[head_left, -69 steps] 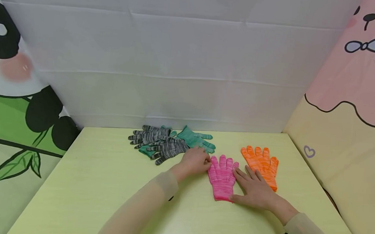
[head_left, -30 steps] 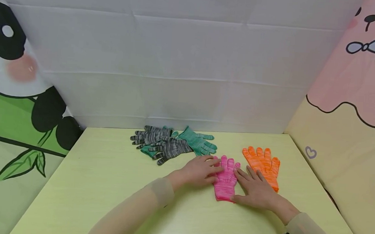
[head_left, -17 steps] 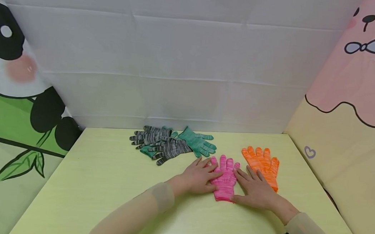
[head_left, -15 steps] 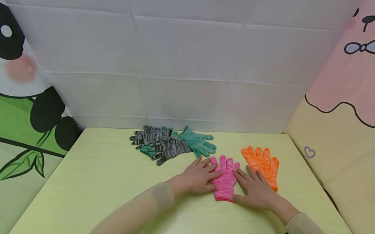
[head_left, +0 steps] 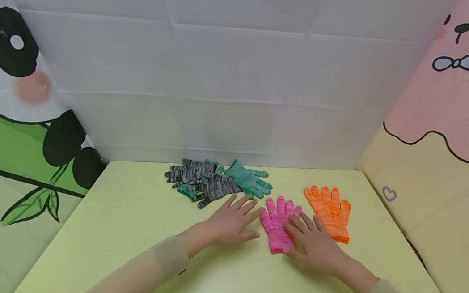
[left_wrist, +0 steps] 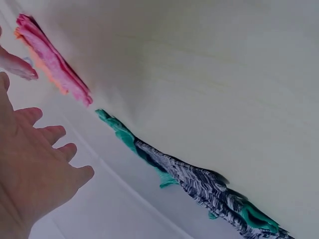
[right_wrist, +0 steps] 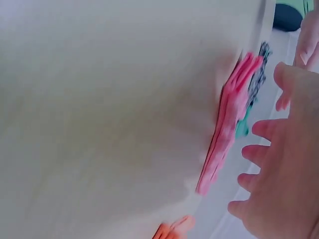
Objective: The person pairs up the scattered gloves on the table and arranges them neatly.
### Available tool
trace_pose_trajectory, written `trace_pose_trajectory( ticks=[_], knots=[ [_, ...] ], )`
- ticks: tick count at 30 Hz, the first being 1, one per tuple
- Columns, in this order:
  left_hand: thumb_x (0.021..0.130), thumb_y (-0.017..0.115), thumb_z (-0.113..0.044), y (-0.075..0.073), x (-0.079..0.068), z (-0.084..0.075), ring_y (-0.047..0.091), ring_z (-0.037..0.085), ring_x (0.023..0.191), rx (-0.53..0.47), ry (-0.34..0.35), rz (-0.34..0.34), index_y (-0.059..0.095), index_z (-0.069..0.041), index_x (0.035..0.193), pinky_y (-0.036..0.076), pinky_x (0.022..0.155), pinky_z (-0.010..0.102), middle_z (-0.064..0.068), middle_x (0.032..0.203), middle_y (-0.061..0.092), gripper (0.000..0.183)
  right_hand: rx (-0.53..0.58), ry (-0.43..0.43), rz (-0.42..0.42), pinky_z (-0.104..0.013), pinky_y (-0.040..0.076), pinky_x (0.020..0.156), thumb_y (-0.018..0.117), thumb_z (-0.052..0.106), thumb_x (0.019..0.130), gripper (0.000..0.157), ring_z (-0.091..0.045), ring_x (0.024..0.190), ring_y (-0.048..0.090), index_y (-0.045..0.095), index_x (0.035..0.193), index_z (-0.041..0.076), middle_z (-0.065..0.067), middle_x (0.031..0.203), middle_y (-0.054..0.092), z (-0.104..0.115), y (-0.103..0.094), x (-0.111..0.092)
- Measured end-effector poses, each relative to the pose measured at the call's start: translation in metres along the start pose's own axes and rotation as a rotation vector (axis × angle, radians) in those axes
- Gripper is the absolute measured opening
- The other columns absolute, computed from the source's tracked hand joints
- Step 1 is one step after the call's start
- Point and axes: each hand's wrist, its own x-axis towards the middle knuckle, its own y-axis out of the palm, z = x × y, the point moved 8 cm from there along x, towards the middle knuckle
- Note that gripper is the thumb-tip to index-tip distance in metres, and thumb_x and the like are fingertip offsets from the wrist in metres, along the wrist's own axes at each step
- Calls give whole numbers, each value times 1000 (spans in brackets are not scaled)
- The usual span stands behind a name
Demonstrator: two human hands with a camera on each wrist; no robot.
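A pink knitted glove (head_left: pixel 276 218) lies flat on the table, fingers pointing away from me. My right hand (head_left: pixel 318 250) extends over its right side with fingers spread; the right wrist view shows a gap between that hand (right_wrist: pixel 284 164) and the glove (right_wrist: pixel 224 124). Left of the glove, my left hand (head_left: pixel 230 222) has its fingers straight and spread, holding nothing. Its index fingertip is close to the glove's left edge, and I cannot tell whether they touch. Beyond my right hand lies an orange glove (head_left: pixel 331 215), also flat.
At the back of the table (head_left: pixel 132 230), green gloves (head_left: pixel 248 178) and black-and-grey gloves (head_left: pixel 216 188) overlap in a pile. A white cloth wall (head_left: pixel 238 84) stands behind. Printed cloths hang on the left (head_left: pixel 29 147) and right (head_left: pixel 435 96).
My left hand has moved off the pink glove, to the left. My right hand has shifted slightly left, over the pink glove's right side. The gloves lie where they were.
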Motion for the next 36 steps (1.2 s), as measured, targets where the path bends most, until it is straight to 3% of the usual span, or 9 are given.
trace_pose_trajectory(
  ticks=[7, 15, 24, 31, 36],
  knots=[
    [90, 17, -68, -2, -47, -12, 8, 25, 141, -50, 30, -25, 16, -31, 149, 4, 110, 52, -2, 154, 11, 69, 8, -41, 61, -56, 7, 108, 38, 68, 86, 73, -27, 134, 28, 36, 144, 24, 1, 146, 35, 24, 8, -1],
    [93, 23, -63, -1, -84, -23, 16, 28, 139, -52, 46, -61, 26, -27, 148, 11, 109, 54, 3, 152, 23, 66, -32, -26, -16, -57, 7, 108, 40, 64, 88, 65, -23, 132, 33, 43, 140, 26, 5, 143, 41, 8, 4, 3],
    [93, 22, -63, 2, -89, -27, 16, 28, 139, -40, 49, -82, 23, -26, 149, 12, 109, 54, 3, 153, 21, 66, -5, -13, -46, -57, 5, 108, 43, 59, 90, 62, -24, 134, 30, 41, 142, 25, 3, 146, 36, -24, 7, 6],
    [94, 25, -60, 3, -90, -11, 18, 28, 138, -56, -63, -119, 25, -25, 148, 14, 109, 53, 3, 152, 22, 64, 21, 5, -61, -57, 9, 107, 43, 59, 91, 62, -25, 135, 29, 42, 141, 23, 1, 146, 36, -40, 5, 0],
    [95, 26, -59, 5, -91, -2, 17, 27, 139, -99, -112, -93, 20, -27, 149, 12, 109, 53, 1, 153, 17, 63, 39, 14, -65, -57, 8, 107, 43, 59, 90, 62, -25, 135, 29, 41, 142, 24, 1, 146, 36, -45, 6, -1]
  ],
)
